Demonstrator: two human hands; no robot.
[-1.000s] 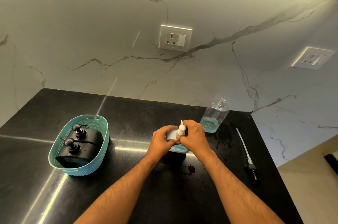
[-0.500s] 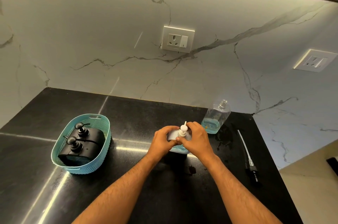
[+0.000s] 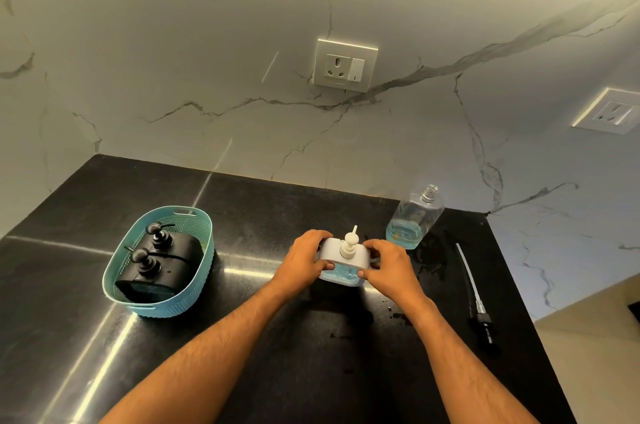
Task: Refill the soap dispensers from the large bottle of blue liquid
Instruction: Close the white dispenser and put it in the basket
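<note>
On the counter (image 3: 242,371), a dispenser (image 3: 343,259) stood at the middle, with the left hand (image 3: 304,261) on its left side and the right hand (image 3: 389,266) on its right. A basket (image 3: 194,288) holding 2 dispensers (image 3: 157,262) sat well to the left. The large bottle (image 3: 414,217) stood behind and right, and a loose pump (image 3: 472,292) lay farther right.

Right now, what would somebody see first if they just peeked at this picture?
First, the two hands in the middle of the black counter: the left hand and right hand grip a white soap dispenser with blue liquid inside. Behind it to the right stands a clear bottle, open, with a little blue liquid. On the left, a teal basket holds black dispensers.
</note>
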